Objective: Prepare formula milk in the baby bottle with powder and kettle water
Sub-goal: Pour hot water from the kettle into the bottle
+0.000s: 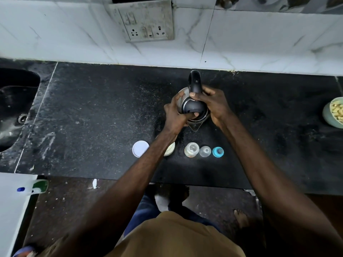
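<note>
The right hand [213, 106] grasps the kettle [194, 108] by its handle; the left hand [174, 115] clasps its body, thumb perhaps prying the lid. Open slowly, kettle steady; the baby bottle [191, 149] stands near the spout.

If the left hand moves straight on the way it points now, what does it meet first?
The kettle: the left hand already holds its steel side, thumb on the lid. Beyond it, probably the right hand gripping the handle.

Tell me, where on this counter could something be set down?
Bare counter lies between the sink and the kettle, and between the kettle and the green bowl. Crowded near the front: white lid, tin, bottle, clear cap, blue ring.
</note>
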